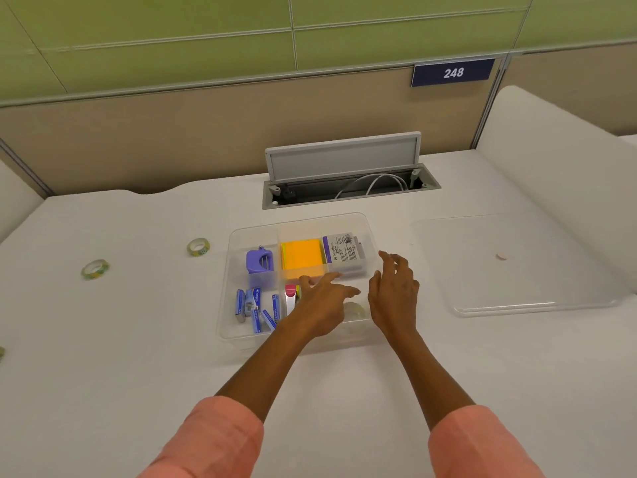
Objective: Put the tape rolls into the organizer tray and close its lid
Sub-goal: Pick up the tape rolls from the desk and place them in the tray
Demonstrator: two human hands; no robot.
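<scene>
A clear plastic organizer tray stands mid-table, holding orange sticky notes, a purple sharpener, staple boxes and a grey box. A tape roll lies inside its front right compartment, between my hands. My left hand hovers over the tray with fingers spread and empty. My right hand is open over the tray's right edge. Two more tape rolls lie on the table to the left, the near roll and the far roll. The clear lid lies flat to the right of the tray.
An open cable hatch with a raised flap sits behind the tray. A white divider rises along the right side, next to the lid. A sliver of another roll shows at the left frame edge.
</scene>
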